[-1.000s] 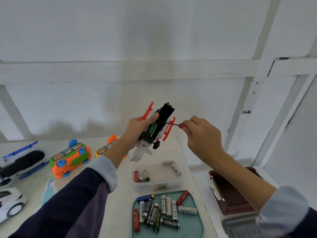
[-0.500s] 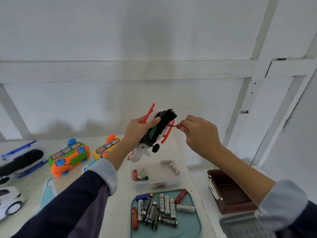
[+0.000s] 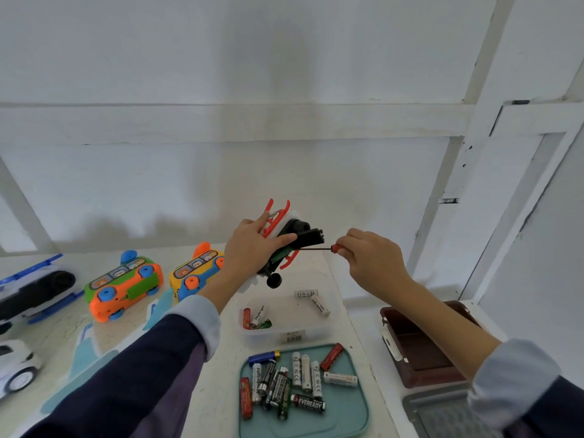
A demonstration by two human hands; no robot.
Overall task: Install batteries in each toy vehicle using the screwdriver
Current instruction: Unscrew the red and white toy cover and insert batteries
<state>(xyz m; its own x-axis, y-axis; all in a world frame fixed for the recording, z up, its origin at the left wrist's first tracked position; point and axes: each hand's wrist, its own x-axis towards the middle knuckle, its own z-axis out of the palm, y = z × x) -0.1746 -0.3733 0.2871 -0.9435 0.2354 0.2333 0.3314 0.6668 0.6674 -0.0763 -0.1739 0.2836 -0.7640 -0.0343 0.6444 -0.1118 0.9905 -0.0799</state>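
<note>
A: Two hands up off the table. The left hand (image 3: 252, 245) grips the toy car (image 3: 284, 245), underside facing right.

B: And the screwdriver (image 3: 319, 248)?

A: Pinched in the right hand (image 3: 369, 260), lying level, tip at the car's black cover.

B: Batteries?

A: Many on the green tray (image 3: 357, 415), a few in the clear tub (image 3: 316, 327) below.

Five toy vehicles (image 3: 124, 284), one screwdriver (image 3: 319, 248), thirteen batteries in the teal tray (image 3: 354, 415), five in the clear tub (image 3: 316, 327), two hands (image 3: 252, 248).
</note>
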